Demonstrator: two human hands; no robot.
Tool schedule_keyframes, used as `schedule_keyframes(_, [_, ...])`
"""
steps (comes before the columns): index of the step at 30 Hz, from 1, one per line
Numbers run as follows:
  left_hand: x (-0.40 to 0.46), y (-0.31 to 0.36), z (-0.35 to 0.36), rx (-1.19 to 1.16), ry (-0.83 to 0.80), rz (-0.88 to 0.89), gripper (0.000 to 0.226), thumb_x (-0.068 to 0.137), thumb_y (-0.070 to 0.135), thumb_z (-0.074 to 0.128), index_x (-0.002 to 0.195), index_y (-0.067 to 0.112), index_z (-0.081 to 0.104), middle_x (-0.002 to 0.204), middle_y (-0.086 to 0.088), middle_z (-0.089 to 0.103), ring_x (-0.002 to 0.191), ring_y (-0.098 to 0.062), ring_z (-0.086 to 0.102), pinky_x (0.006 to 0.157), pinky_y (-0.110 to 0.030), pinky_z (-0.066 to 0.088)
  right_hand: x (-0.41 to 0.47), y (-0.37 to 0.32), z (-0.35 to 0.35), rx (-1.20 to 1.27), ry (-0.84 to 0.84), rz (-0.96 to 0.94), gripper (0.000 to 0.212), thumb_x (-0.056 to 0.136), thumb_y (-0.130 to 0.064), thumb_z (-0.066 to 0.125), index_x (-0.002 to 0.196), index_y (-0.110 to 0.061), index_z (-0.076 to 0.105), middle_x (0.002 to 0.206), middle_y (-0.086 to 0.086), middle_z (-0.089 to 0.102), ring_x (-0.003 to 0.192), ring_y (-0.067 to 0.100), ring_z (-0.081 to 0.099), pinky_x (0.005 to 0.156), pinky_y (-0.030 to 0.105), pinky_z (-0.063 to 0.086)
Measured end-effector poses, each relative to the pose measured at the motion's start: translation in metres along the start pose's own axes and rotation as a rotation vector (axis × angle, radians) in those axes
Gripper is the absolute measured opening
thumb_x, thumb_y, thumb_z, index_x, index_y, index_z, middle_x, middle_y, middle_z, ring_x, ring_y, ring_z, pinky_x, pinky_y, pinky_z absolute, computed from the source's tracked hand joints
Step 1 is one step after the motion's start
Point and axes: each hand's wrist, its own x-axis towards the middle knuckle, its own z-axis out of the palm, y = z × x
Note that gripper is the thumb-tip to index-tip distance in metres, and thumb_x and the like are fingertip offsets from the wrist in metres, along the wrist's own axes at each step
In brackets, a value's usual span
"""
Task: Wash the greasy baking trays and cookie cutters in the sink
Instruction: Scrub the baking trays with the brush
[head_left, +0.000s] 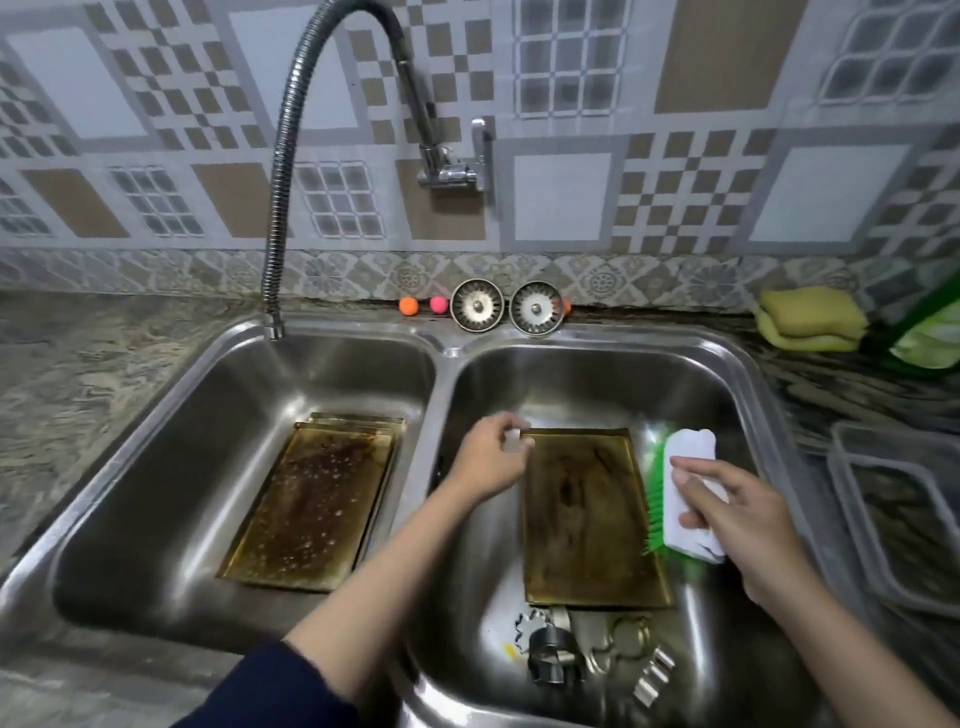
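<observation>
Gripping a white-backed scrubbing brush with green bristles (688, 493), the right hand (748, 525) has its fingers curled over the brush back; the bristles face left, just beside the right edge of the greasy brown rectangular baking tray (587, 525) lying flat in the right basin. The left hand (491, 457) has its fingers curled at the tray's far left corner, thumb and fingertips pinching the rim there. The two hands are apart, one on each side of this tray.

Count, trays: one in the right basin; in the left basin a stack of greasy baking trays (317, 493), top one spotted with droplets, with at least one more edge showing behind it; exact number cannot be told.

Count, cutters: a cluster of small metal cookie cutters (587, 649) lies at the near end of the right basin, just below the tray; several, overlapping, not countable.

Surroundings: stainless steel double sink (441, 343); flexible metal hose tap (291, 156) ending over the left basin; two round metal sink strainers (506, 307) propped at the back rim; small orange ball (409, 305) and pink ball (439, 304) beside them; two stacked yellow sponges (810, 319) on the marbled counter (78, 374) far right; clear plastic container (893, 514) at right edge.
</observation>
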Motion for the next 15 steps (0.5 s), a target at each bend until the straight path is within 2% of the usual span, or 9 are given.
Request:
schedule_keyframes(2, [0.008,-0.01,0.032,0.04,-0.175,-0.206,0.026,0.082,0.022,0.065,0.103,0.007,0.064,0.109,-0.011,0.067,0.096,-0.017,0.06,0.084,-0.022,0.046,-0.005,-0.003,-0.005,-0.008,0.0,-0.026,0.014,0.086,-0.014,0.067,0.087,-0.028,0.07,0.097,-0.007,0.065,0.048,0.003,0.06,0.046,0.014,0.043])
schedule_keyframes(3, [0.009,-0.017,0.044,0.054,-0.251,-0.297,0.035,0.077,0.028,0.068,0.105,0.008,0.065,0.11,-0.011,0.067,0.098,-0.02,0.062,0.086,-0.026,0.049,-0.008,-0.004,-0.008,-0.008,0.004,-0.037,0.014,0.086,-0.013,0.067,0.088,-0.026,0.07,0.097,-0.008,0.065,0.049,0.001,0.06,0.045,0.011,0.042])
schedule_keyframes(5, [0.007,-0.036,0.065,0.182,-0.345,-0.381,0.052,0.066,0.042,0.07,0.11,0.014,0.066,0.111,-0.007,0.067,0.104,-0.024,0.061,0.091,-0.03,0.05,-0.014,-0.006,-0.015,-0.014,0.01,-0.054,0.013,0.086,-0.01,0.067,0.09,-0.022,0.071,0.097,-0.01,0.065,0.053,-0.004,0.06,0.045,0.009,0.042])
schedule_keyframes(6, [0.005,-0.043,0.072,0.272,-0.373,-0.381,0.05,0.068,0.043,0.067,0.111,0.017,0.065,0.112,-0.006,0.066,0.108,-0.027,0.058,0.095,-0.03,0.046,-0.017,-0.006,-0.019,-0.028,0.01,-0.056,0.012,0.086,-0.01,0.067,0.092,-0.02,0.072,0.098,-0.01,0.065,0.055,-0.005,0.06,0.045,0.008,0.042])
schedule_keyframes(8, [0.0,-0.051,0.082,0.373,-0.331,-0.314,0.032,0.081,0.031,0.057,0.108,0.016,0.064,0.112,-0.009,0.065,0.115,-0.032,0.049,0.098,-0.033,0.036,-0.023,-0.003,-0.029,-0.048,0.0,-0.05,0.013,0.085,-0.011,0.068,0.094,-0.018,0.073,0.102,-0.011,0.065,0.057,-0.007,0.06,0.048,0.007,0.043])
schedule_keyframes(10, [-0.005,-0.056,0.086,0.3,-0.222,-0.279,0.019,0.083,0.016,0.053,0.099,0.015,0.064,0.106,-0.012,0.065,0.113,-0.032,0.048,0.091,-0.029,0.038,-0.028,0.0,-0.037,-0.057,-0.002,-0.032,0.013,0.085,-0.011,0.068,0.095,-0.018,0.073,0.105,-0.012,0.065,0.057,-0.008,0.06,0.051,0.007,0.045])
schedule_keyframes(12, [-0.008,-0.061,0.085,0.224,-0.114,-0.266,0.017,0.081,0.008,0.054,0.092,0.017,0.064,0.101,-0.01,0.067,0.108,-0.029,0.055,0.083,-0.024,0.041,-0.033,0.0,-0.044,-0.067,0.012,-0.02,0.014,0.084,-0.012,0.068,0.095,-0.019,0.073,0.105,-0.012,0.066,0.058,-0.008,0.06,0.053,0.007,0.046])
schedule_keyframes(15, [-0.01,-0.058,0.078,0.187,-0.077,-0.269,0.014,0.081,0.003,0.057,0.087,0.015,0.057,0.093,-0.004,0.063,0.096,-0.024,0.06,0.068,-0.02,0.036,-0.038,-0.001,-0.052,-0.059,0.034,-0.024,0.015,0.084,-0.01,0.068,0.096,-0.018,0.073,0.097,-0.003,0.068,0.057,-0.007,0.059,0.053,0.007,0.046])
